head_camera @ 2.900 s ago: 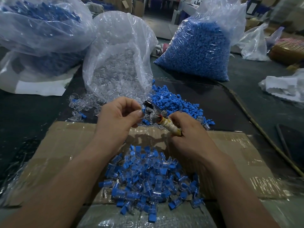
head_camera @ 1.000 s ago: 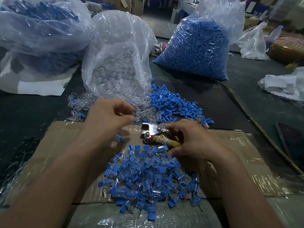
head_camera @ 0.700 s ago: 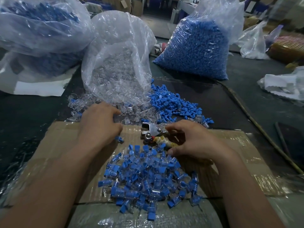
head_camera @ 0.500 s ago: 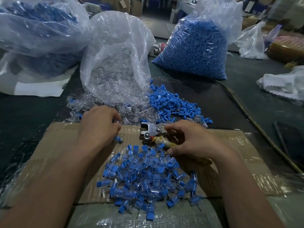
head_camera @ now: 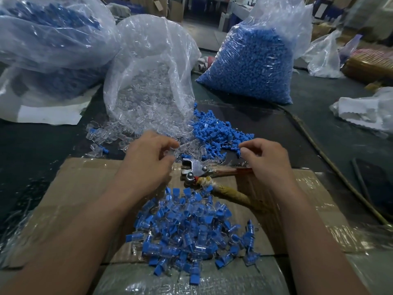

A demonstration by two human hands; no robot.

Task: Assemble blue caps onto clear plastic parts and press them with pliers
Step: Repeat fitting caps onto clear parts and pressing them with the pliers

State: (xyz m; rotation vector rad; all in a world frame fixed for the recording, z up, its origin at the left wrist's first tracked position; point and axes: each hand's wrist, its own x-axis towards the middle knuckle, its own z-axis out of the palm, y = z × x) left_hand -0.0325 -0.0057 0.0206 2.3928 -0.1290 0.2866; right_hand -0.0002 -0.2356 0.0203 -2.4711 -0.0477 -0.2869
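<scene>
My left hand [head_camera: 148,160] hovers at the cardboard's far edge and pinches a clear plastic part [head_camera: 177,148] between fingers and thumb. Over the loose blue caps [head_camera: 219,133], my right hand [head_camera: 265,160] has its fingers curled and pinches a small blue cap [head_camera: 239,153] at the fingertips. Between the two hands the pliers [head_camera: 196,169] lie on the cardboard [head_camera: 76,188], held by neither, with their tape-wrapped handles pointing right. A pile of assembled blue-and-clear pieces [head_camera: 187,228] sits close to me between my forearms. Loose clear parts [head_camera: 119,137] lie beyond my left hand.
An open bag of clear parts [head_camera: 148,77] stands straight ahead. A full bag of blue caps [head_camera: 253,60] is at the back right and another big bag [head_camera: 49,39] at the back left. A thin rod [head_camera: 331,165] and crumpled plastic [head_camera: 365,111] lie to the right.
My right hand let go of the pliers and moved forward to the loose blue caps. My left hand came up from the clear parts with one pinched in its fingers.
</scene>
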